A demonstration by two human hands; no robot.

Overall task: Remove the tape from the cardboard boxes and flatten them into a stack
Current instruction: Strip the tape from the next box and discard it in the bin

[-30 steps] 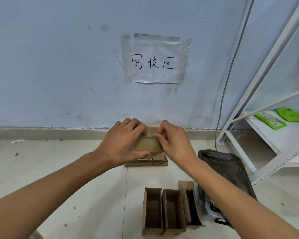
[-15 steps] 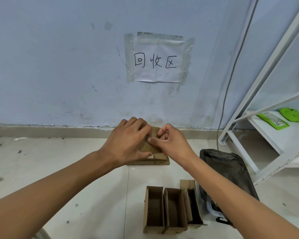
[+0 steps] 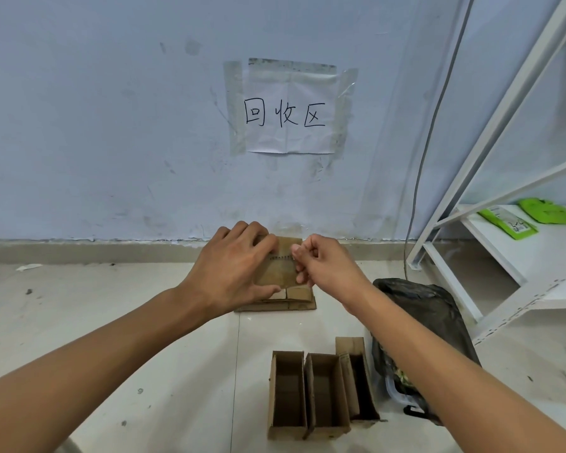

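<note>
— Presently, how do the hands stand?

— Left hand (image 3: 232, 273) grips a small cardboard box (image 3: 280, 268), fingers curled over its far edge, thumb under. Right hand (image 3: 324, 266) pinches the tape (image 3: 281, 257) at the box's right edge.

— Location of the box?

— Held above the flattened stack (image 3: 294, 300) on the floor (image 3: 111, 322), near the wall. Three open boxes (image 3: 321, 392) stand nearer, beside a black bag (image 3: 432, 318) to their right.

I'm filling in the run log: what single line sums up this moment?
left hand holds box | right hand pinches tape at its edge | flat stack beneath | three open boxes waiting
</note>
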